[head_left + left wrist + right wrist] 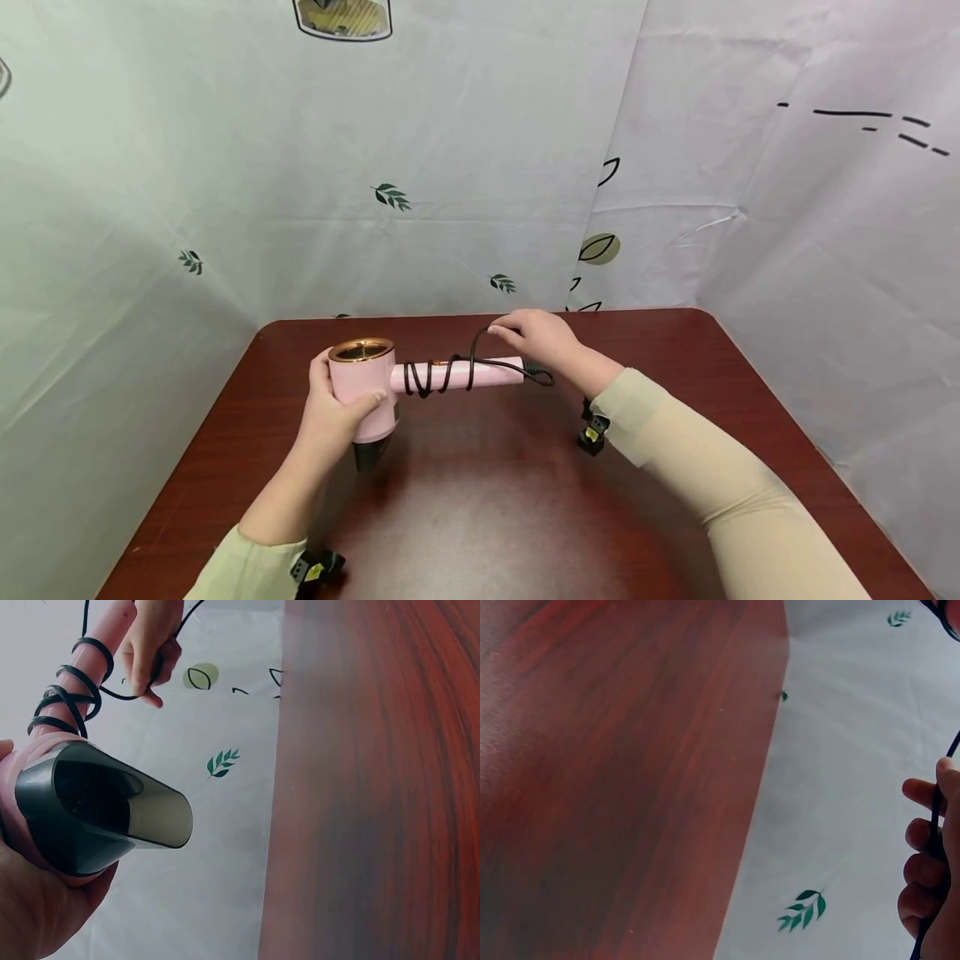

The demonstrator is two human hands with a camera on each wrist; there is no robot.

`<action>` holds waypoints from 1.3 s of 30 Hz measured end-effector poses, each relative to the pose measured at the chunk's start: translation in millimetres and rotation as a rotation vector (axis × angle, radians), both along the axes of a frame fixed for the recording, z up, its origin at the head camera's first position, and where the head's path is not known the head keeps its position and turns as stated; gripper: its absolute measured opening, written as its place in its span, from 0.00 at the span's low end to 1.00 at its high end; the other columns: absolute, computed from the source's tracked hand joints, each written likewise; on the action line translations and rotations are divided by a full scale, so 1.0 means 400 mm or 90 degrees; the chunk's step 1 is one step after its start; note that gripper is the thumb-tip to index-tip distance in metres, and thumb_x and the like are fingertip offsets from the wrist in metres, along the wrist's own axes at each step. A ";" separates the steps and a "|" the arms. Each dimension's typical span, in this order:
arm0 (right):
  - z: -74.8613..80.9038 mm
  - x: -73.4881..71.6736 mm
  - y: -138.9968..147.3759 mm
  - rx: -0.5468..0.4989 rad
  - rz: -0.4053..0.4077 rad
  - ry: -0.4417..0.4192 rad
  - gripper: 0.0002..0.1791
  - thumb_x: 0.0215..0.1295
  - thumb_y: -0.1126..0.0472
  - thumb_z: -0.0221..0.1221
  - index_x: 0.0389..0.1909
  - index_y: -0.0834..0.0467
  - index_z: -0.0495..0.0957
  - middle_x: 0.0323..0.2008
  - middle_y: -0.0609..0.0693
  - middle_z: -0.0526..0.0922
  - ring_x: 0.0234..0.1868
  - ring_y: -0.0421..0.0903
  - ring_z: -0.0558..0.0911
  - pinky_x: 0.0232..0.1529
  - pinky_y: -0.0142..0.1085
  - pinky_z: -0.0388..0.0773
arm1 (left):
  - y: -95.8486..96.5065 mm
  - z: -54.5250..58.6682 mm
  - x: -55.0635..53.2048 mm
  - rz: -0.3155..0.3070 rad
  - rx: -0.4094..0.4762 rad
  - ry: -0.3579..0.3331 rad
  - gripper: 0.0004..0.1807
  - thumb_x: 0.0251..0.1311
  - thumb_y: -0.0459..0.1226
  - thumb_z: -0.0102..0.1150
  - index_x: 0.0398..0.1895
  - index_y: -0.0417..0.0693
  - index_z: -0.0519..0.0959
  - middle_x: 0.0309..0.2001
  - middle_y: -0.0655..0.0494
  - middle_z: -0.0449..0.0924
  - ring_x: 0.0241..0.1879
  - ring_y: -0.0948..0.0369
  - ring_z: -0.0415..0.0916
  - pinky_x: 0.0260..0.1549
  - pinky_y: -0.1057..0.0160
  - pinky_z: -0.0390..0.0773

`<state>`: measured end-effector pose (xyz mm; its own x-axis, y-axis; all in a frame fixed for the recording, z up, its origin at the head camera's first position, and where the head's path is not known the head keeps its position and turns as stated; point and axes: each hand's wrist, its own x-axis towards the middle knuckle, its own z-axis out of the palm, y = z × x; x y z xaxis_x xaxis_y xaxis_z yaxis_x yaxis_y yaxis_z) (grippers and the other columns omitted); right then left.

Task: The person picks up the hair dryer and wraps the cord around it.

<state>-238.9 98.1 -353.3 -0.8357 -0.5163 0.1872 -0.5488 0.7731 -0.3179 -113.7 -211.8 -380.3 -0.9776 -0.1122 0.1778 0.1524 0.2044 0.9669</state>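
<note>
A pink hair dryer point(363, 408) with a gold-ringed back is held up over the table, its handle point(487, 374) pointing right. My left hand point(327, 421) grips its barrel, thumb across the near side. The dark translucent nozzle point(90, 806) points downward in the head view. A black power cord point(420, 379) winds in several loose loops around the handle. With curled fingers my right hand point(543, 337) holds a stretch of this cord just above the handle's end. In the right wrist view, the cord point(935, 806) runs through the fingers of that hand.
The dark red wooden table point(480, 517) has rounded far corners. Behind it and along both sides hang pale sheets point(480, 167) printed with leaves. Black camera mounts sit at both wrists, one of them point(592, 433) under the right sleeve.
</note>
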 end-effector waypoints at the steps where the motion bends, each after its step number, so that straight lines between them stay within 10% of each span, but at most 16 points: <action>1: -0.002 0.003 -0.003 0.007 -0.002 -0.005 0.19 0.74 0.46 0.53 0.56 0.48 0.83 0.54 0.47 0.83 0.57 0.47 0.80 0.54 0.47 0.76 | 0.001 0.001 -0.001 0.003 0.003 0.001 0.48 0.52 0.28 0.68 0.71 0.45 0.48 0.60 0.44 0.64 0.49 0.56 0.68 0.42 0.69 0.74; 9: -0.043 0.041 -0.023 -0.003 0.031 0.035 0.16 0.72 0.51 0.54 0.54 0.49 0.84 0.51 0.46 0.85 0.53 0.47 0.82 0.53 0.44 0.77 | 0.011 -0.003 -0.008 0.039 0.060 -0.004 0.44 0.54 0.25 0.65 0.69 0.45 0.49 0.55 0.45 0.65 0.47 0.56 0.69 0.39 0.69 0.76; 16: -0.098 0.079 -0.055 0.042 0.086 0.319 0.08 0.66 0.53 0.63 0.30 0.53 0.81 0.29 0.47 0.83 0.32 0.44 0.83 0.32 0.39 0.79 | 0.021 -0.011 -0.020 0.076 0.115 0.000 0.44 0.54 0.24 0.65 0.70 0.46 0.50 0.55 0.50 0.64 0.49 0.56 0.68 0.39 0.69 0.76; 22: -0.097 0.114 -0.087 0.104 0.060 0.266 0.12 0.72 0.48 0.56 0.30 0.46 0.82 0.17 0.40 0.74 0.17 0.39 0.74 0.15 0.37 0.69 | 0.025 -0.006 -0.033 0.122 0.157 0.001 0.42 0.56 0.24 0.64 0.68 0.47 0.51 0.54 0.53 0.64 0.50 0.56 0.68 0.38 0.70 0.77; 39: -0.098 0.191 -0.053 0.026 0.195 0.482 0.10 0.60 0.60 0.59 0.41 0.54 0.84 0.24 0.42 0.79 0.21 0.41 0.77 0.18 0.35 0.73 | -0.002 0.002 -0.063 0.224 0.110 -0.007 0.43 0.55 0.32 0.67 0.68 0.44 0.50 0.54 0.51 0.63 0.48 0.59 0.68 0.39 0.71 0.74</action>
<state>-162.5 76.9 -392.4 -0.3111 -0.7198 0.6206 -0.7927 0.5567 0.2483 -138.8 -212.8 -379.5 -0.8760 -0.4679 0.1170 0.0921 0.0758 0.9929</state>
